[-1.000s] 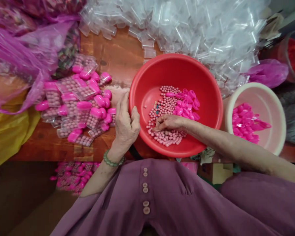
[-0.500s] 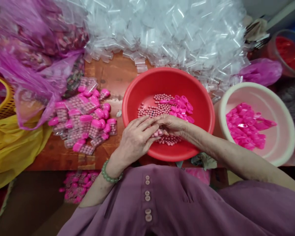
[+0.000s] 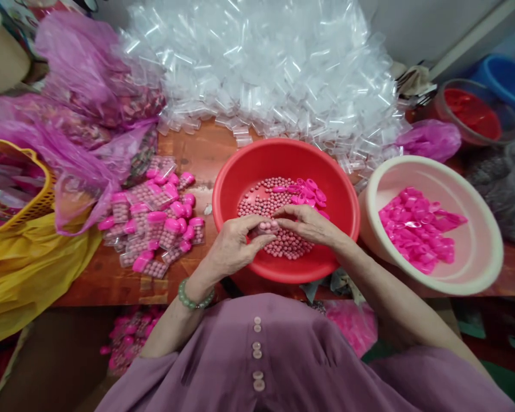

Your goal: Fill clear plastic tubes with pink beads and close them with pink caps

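Note:
My left hand grips a small clear plastic container filled with pink beads, its thumb below and fingers above. Just right of the container's end, my right hand has its thumb and fingers apart; whether the fingertips touch it I cannot tell. Both hands are over the red basin. Loose pink beads cover much of the basin's floor, with bright pink caps heaped on its right side.
Filled, pink-capped containers are piled on the left of the table. Clear empty containers form a large heap behind. A white basin of pink caps stands right. Purple bags and a yellow basket sit left.
My hands were together, with the right covering the left; now they are apart and the bead-filled container shows in my left hand. The view has shifted, bringing more of the far side in.

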`<state>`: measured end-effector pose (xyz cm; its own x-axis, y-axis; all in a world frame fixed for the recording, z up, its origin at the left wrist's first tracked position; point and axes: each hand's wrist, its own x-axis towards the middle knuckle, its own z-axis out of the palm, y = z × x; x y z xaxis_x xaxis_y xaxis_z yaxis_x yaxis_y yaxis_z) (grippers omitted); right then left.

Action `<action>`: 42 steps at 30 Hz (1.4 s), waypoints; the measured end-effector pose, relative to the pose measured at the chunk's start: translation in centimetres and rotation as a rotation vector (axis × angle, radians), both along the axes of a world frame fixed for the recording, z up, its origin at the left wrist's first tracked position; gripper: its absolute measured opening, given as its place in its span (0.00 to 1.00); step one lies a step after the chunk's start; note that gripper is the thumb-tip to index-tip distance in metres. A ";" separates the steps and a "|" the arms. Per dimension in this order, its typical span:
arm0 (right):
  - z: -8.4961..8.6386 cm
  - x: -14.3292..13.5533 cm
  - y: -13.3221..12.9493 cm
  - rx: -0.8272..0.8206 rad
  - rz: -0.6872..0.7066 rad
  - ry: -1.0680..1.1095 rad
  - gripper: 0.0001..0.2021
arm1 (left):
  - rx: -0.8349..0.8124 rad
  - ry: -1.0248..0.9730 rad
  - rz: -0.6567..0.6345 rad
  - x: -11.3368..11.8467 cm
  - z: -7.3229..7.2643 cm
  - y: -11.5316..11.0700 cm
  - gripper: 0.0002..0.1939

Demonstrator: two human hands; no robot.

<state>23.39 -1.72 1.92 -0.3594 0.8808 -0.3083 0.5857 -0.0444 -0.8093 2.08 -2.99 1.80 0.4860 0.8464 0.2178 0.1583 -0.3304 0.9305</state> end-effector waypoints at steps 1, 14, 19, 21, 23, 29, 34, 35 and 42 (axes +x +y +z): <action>0.0 0.1 -0.1 0.020 -0.015 -0.004 0.12 | -0.009 -0.003 -0.012 -0.1 0.1 0.0 0.08; 0.2 3.3 1.7 0.310 -0.160 -0.227 0.11 | -0.091 -0.006 0.000 -0.3 0.0 0.8 0.08; -0.1 3.2 2.3 0.316 0.009 -0.600 0.09 | -0.060 0.018 -0.024 -0.6 -0.1 1.1 0.08; -0.5 2.8 2.4 0.325 0.161 -0.770 0.09 | -0.077 0.002 -0.017 -0.6 -0.2 1.3 0.09; -1.1 2.1 2.6 0.343 0.284 -0.911 0.10 | -0.090 -0.003 -0.014 -0.6 -0.4 1.5 0.09; -3.0 0.7 2.9 0.365 0.400 -1.025 0.14 | -0.176 -0.063 -0.024 -0.8 -0.6 1.4 0.10; -3.2 0.4 2.5 0.392 0.419 -1.063 0.15 | -0.353 -0.200 -0.041 -0.9 -0.5 1.3 0.11; -3.1 0.4 2.4 0.400 0.416 -1.066 0.15 | -0.398 -0.247 -0.047 -0.9 -0.5 1.3 0.11; -1.6 2.1 2.1 0.616 0.015 -0.714 0.05 | -0.692 -0.529 -0.115 -0.9 -0.9 1.2 0.18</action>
